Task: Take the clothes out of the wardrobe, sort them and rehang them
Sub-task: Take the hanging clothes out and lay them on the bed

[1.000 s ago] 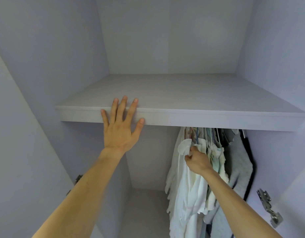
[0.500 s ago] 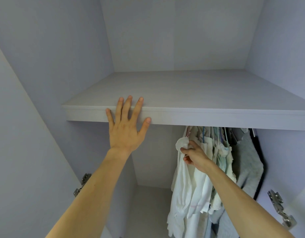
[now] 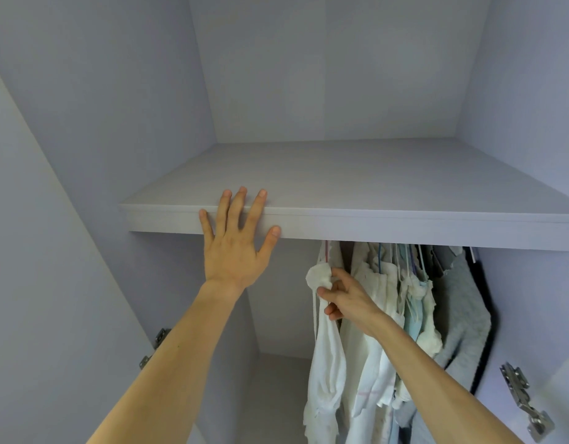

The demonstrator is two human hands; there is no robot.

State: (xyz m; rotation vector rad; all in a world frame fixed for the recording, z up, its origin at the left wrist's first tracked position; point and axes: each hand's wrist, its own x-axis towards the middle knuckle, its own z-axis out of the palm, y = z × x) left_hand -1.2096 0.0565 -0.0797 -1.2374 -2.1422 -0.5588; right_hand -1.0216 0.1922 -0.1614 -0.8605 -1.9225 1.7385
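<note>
Head view: we find left hand (image 3: 233, 254) splayed on shelf (image 3: 405, 229); right hand (image 3: 350, 298), below shelf, pinching white garment (image 3: 326, 373); unhook upward first.

The left hand (image 3: 233, 251) lies flat, fingers spread, against the front edge of the shelf (image 3: 373, 187), fingertips over its top. Below the shelf, the right hand (image 3: 347, 298) grips the shoulder of a white garment (image 3: 328, 363), leftmost of the clothes (image 3: 414, 290) hanging under the shelf's right half.
</note>
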